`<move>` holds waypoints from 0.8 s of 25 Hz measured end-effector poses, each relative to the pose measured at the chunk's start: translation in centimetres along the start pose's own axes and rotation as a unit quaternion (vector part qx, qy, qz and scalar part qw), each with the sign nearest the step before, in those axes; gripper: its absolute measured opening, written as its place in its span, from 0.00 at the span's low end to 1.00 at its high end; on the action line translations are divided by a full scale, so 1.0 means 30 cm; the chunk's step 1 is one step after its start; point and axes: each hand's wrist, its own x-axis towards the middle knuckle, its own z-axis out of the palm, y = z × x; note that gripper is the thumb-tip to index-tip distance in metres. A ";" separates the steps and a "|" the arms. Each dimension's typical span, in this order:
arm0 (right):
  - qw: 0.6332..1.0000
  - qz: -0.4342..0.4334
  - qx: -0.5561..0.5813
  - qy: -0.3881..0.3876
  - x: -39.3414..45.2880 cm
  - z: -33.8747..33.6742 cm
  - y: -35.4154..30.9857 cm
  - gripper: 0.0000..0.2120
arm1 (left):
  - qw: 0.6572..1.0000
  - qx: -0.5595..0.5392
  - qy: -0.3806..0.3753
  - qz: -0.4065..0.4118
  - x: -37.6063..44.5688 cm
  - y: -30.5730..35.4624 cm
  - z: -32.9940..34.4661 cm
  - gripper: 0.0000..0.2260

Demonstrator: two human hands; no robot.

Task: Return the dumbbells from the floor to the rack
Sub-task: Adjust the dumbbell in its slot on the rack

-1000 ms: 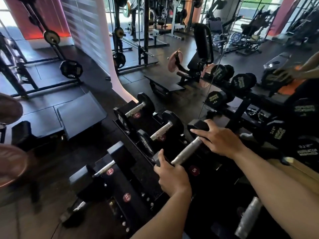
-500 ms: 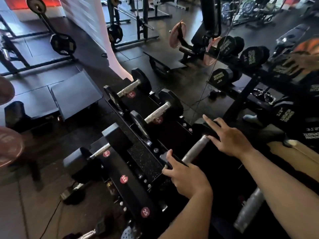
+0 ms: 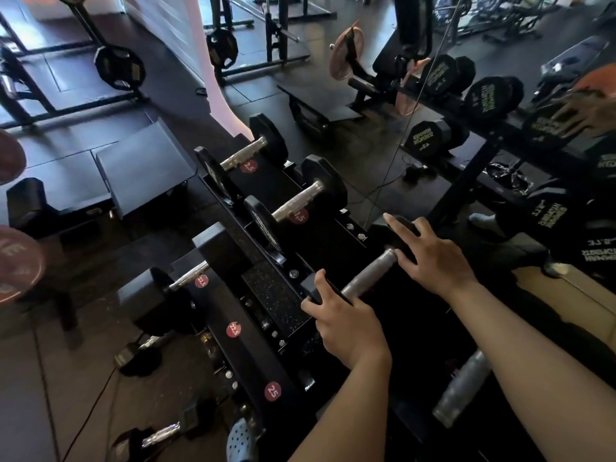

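While the left hand (image 3: 346,323) grips the dumbbell (image 3: 366,273) by its near head and the right hand (image 3: 430,258) rests open-fingered on the far head, both should seat it squarely into the rack (image 3: 263,358) cradle.

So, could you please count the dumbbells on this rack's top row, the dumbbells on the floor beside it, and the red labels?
Top-row dumbbells: 3
Floor dumbbells: 2
Red labels: 5
Total: 10
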 end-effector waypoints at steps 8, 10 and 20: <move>0.999 0.024 0.036 -0.003 0.002 0.032 -0.010 0.34 | 1.000 -0.014 0.024 0.014 0.003 -0.014 0.016 0.29; 0.999 0.030 0.041 0.000 0.002 0.039 -0.011 0.34 | 0.999 -0.019 0.035 0.021 0.005 -0.024 0.023 0.29; 0.996 0.084 0.043 -0.002 -0.008 0.026 -0.045 0.33 | 0.999 -0.036 0.030 0.018 0.010 -0.041 0.037 0.29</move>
